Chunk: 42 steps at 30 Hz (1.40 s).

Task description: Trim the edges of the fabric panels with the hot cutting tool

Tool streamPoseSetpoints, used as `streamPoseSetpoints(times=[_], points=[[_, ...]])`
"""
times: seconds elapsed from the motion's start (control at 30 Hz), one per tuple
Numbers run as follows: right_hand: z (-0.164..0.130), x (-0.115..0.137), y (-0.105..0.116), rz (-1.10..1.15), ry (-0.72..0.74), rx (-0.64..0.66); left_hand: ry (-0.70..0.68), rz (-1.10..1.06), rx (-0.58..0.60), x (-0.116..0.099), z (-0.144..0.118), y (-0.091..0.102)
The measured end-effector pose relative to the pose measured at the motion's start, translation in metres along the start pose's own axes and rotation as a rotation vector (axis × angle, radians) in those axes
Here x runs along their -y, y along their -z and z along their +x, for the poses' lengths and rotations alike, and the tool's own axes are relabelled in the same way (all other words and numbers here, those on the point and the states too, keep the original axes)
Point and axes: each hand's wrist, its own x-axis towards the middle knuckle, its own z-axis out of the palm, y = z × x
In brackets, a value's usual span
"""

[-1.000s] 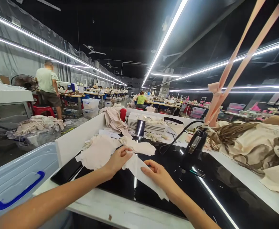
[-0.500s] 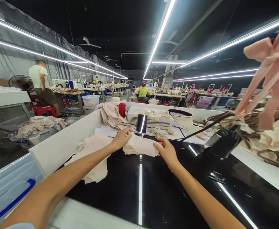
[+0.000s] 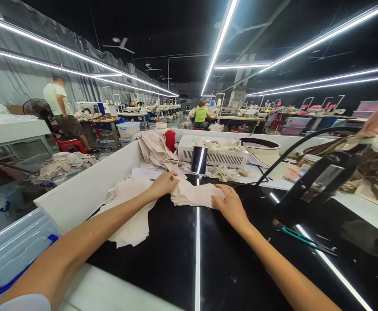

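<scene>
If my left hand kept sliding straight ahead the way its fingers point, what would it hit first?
Probably the black cylinder, standing just past the cream fabric pieces that the left hand rests on. Depth is hard to judge; it might slip past toward the white machine behind.

I see a glossy black tabletop (image 3: 176,259) reflecting the ceiling light strips. At its far edge stands a white boxy machine (image 3: 213,156) with a red cylinder (image 3: 170,140) to its left and a round white basin (image 3: 260,149) to its right. Teal-handled scissors (image 3: 300,238) lie on the right. A blue-handled clear bin (image 3: 11,255) sits lower left. Farther off, a person in a green top (image 3: 201,115) sits, and another person (image 3: 61,110) stands near a red stool (image 3: 70,145).
</scene>
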Motion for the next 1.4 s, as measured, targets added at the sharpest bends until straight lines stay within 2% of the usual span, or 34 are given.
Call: streamPoseSetpoints(times=[0.13,0.27,0.37,0.47,0.63,0.73,0.83,1.0,1.13,1.23,1.3,1.4], points=[[-0.015,0.011,0.005,0.063,0.084,-0.034,0.081,0.053,-0.011,0.013,-0.015,0.049],[-0.035,0.028,0.005,0.168,0.129,-0.014,0.169,0.186,-0.024,0.029,-0.044,0.101],[-0.057,0.043,0.002,0.234,0.144,0.054,0.245,0.295,-0.01,0.037,-0.065,0.122],[-0.079,0.058,0.0,0.267,0.167,0.131,0.287,0.396,-0.01,0.042,-0.077,0.12],[-0.107,0.077,0.002,0.253,0.163,0.287,0.316,0.531,-0.063,0.047,-0.081,0.091],[-0.118,0.081,0.005,0.245,0.165,0.347,0.333,0.547,-0.082,0.052,-0.08,0.08],[-0.126,0.083,0.005,0.26,0.174,0.383,0.318,0.509,-0.092,0.055,-0.081,0.08],[-0.133,0.091,0.006,0.301,0.183,0.431,0.251,0.357,-0.146,0.053,-0.089,0.094],[-0.136,0.1,0.012,0.344,0.166,0.48,0.166,0.129,-0.198,0.038,-0.095,0.103],[-0.138,0.104,0.01,0.392,0.066,0.473,0.117,-0.1,-0.186,0.017,-0.104,0.101],[-0.139,0.105,0.006,0.462,-0.042,0.401,0.104,-0.265,-0.115,-0.002,-0.114,0.091],[-0.138,0.11,0.003,0.582,-0.174,0.24,0.109,-0.498,0.052,-0.033,-0.133,0.069]])
